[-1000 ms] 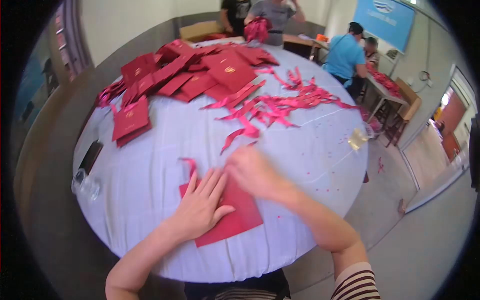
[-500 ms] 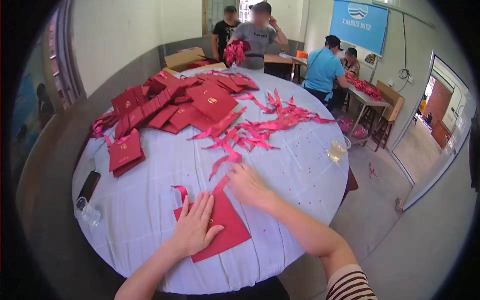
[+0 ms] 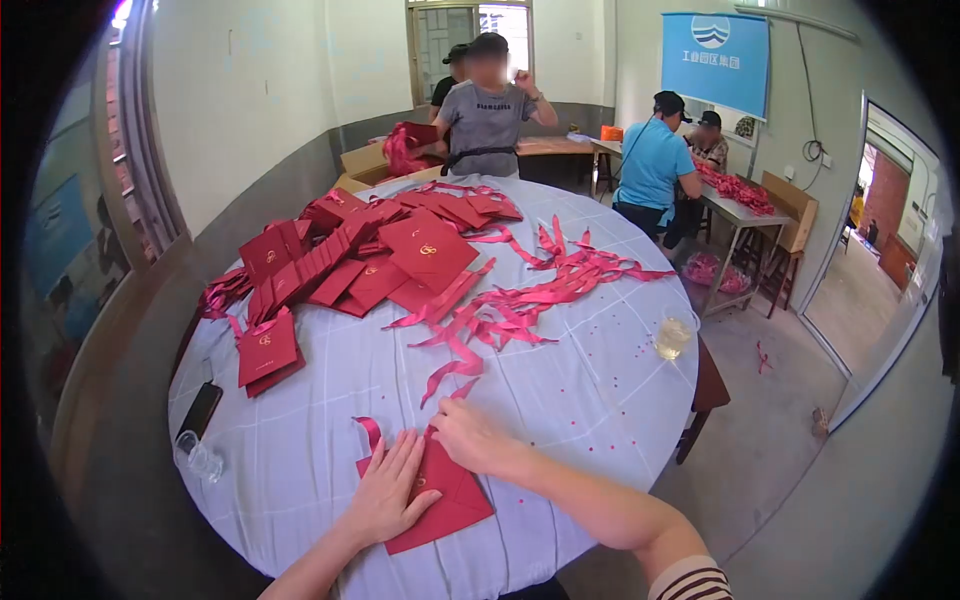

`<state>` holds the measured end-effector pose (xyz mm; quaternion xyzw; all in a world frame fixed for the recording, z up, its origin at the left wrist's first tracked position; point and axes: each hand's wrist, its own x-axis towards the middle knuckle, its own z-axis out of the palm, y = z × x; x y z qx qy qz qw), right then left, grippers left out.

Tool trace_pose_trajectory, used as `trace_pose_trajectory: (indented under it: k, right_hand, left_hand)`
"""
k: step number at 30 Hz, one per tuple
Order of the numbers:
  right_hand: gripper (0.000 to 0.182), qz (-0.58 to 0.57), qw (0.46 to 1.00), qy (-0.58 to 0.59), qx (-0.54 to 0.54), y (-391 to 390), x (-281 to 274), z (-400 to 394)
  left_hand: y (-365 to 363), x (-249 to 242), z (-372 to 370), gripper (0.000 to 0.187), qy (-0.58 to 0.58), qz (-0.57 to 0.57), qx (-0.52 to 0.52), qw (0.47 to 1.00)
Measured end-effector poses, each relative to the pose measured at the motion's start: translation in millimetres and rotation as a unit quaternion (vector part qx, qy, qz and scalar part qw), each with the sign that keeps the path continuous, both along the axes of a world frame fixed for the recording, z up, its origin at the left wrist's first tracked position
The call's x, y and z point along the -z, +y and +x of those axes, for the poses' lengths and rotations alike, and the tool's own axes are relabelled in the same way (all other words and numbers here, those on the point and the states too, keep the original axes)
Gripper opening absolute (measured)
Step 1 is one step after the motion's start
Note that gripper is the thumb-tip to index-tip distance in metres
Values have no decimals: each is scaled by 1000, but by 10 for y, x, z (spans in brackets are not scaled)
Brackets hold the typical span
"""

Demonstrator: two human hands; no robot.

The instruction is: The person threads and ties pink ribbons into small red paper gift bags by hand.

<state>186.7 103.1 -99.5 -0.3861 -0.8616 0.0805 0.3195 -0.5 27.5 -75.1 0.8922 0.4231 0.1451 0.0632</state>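
Note:
A red paper bag [image 3: 455,510] with a small gold emblem lies flat near the front edge of the round table. My left hand [image 3: 388,492] rests on it, fingers stretched out and pressing the paper. At the bag's upper edge, my right hand [image 3: 468,437] is closed in a pinch on a pink ribbon, whose end [image 3: 463,388] sticks out beyond the fingers. Another ribbon end [image 3: 368,432] curls up at the bag's upper left corner. The pinching fingertips partly cover where ribbon and bag meet.
Red bags [image 3: 430,247] are heaped at the back left, beside loose pink ribbons [image 3: 540,295]. A cup of pale liquid [image 3: 672,338] stands at right; a phone [image 3: 201,410] and clear cup [image 3: 203,462] are at left. A person [image 3: 488,120] across the table holds red items; others sit behind.
My right hand has drawn in to the bag's upper edge with the ribbon. My left hand stays flat on the bag. The head view has tilted up slightly.

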Motion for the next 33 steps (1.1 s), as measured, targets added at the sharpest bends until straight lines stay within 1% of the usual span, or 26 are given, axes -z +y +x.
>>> trace_pose_trajectory:
  k: [4, 6, 11, 13, 15, 19, 21, 22, 24, 26, 28, 29, 33]
  right_hand:
    - [9, 15, 1000, -19, -8, -23, 10, -37]
    - [13, 14, 999, -32, 3, -64, -31, -37]
    - [11, 24, 999, -37, -3, -70, -60, -28]
    - [11, 17, 999, -38, -7, -74, -75, -24]
    - [12, 15, 999, -34, 9, -83, -88, -18]
    - [13, 2, 999, -45, 3, -61, -71, -10]
    - [10, 16, 1000, -6, 5, -74, -99, -17]
    - [10, 16, 1000, -8, -2, -78, -100, -21]
    - [12, 9, 1000, 25, -3, -63, -89, -20]
    - [15, 6, 1000, 16, 0, -59, -106, -11]
    - [17, -33, 999, 31, -4, -56, -116, 10]
    - [18, -27, 999, 39, -4, -44, -97, 13]
    - [17, -62, 997, 44, -12, -7, -84, 38]
  left_hand:
    - [-1, -13, -10, 75, -7, -6, -13, 1000]
    - [-9, -26, -6, 74, -26, -23, -9, 999]
    - [-46, -65, 5, 72, -50, -30, -36, 998]
    - [-63, -70, 9, 70, -82, -14, -22, 996]
    - [-76, -70, 14, 69, -94, -9, -32, 995]
    - [-100, -64, 12, 66, -120, 2, -41, 992]
    - [-103, -59, 13, 65, -130, 6, -44, 991]
    - [-112, -52, 12, 65, -137, 8, -42, 990]
    - [-120, -34, 5, 64, -143, 16, -43, 989]
    - [-117, -8, -5, 63, -148, 23, -40, 988]
    - [-108, 34, -15, 60, -142, 37, -35, 989]
    - [-111, 45, -15, 60, -141, 32, -33, 989]
    - [-75, 91, -19, 52, -154, 33, -40, 987]
